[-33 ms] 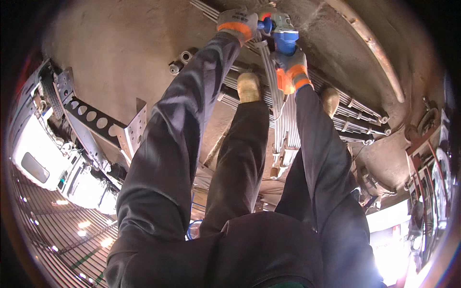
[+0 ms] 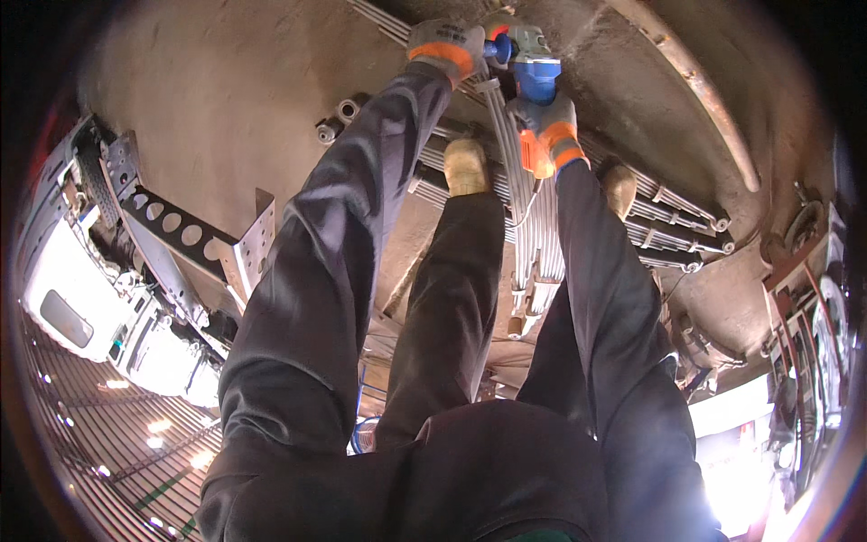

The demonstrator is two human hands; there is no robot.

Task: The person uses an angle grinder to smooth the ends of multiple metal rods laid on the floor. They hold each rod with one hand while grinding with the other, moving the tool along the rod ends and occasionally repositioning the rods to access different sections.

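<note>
A blue and grey angle grinder (image 2: 535,65) is held out over the leaf springs at the top of the view. My left hand (image 2: 446,45), in a grey glove with an orange cuff, is closed around its blue side handle (image 2: 498,48). Around the grinder's body my right hand (image 2: 547,122), gloved alike, is closed too; an orange part shows below it, with a thin cord hanging down. A red-orange patch shows near the grinder's head, where the disc is hard to make out. Under the tool, stacked leaf springs (image 2: 542,239) lie on the ground between and beside my boots.
My tan boots (image 2: 465,167) stand among the springs. A perforated metal beam (image 2: 185,221) and a white truck (image 2: 68,303) are at the left. A long pipe (image 2: 695,86) lies on the dirt floor at the upper right. Metal parts on a rack (image 2: 808,334) stand at the far right.
</note>
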